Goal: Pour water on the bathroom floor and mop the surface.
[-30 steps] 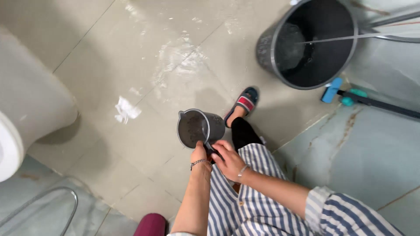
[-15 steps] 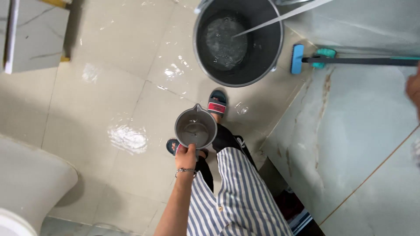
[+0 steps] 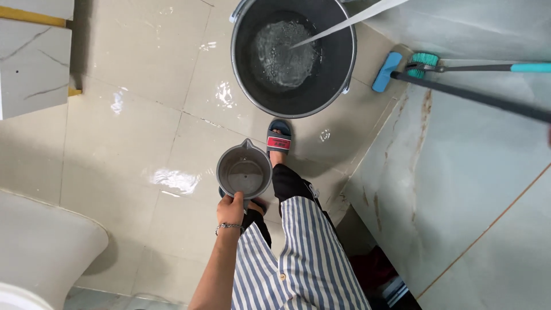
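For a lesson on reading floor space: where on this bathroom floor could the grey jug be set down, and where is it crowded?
Free: the wet tiles left of the grey jug, between the black bucket, the toilet and the marble panel. Crowded: by the sandalled foot below the bucket, and right, where the brush leans. The left hand holds the jug.

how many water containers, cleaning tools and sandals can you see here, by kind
Buckets: 1, the black bucket with water streaming in
Jugs: 1, the grey jug held by the left hand
Long-handled cleaning tools: 2, the blue-headed tool and the teal brush
Sandals: 1, the dark sandal
Total: 5
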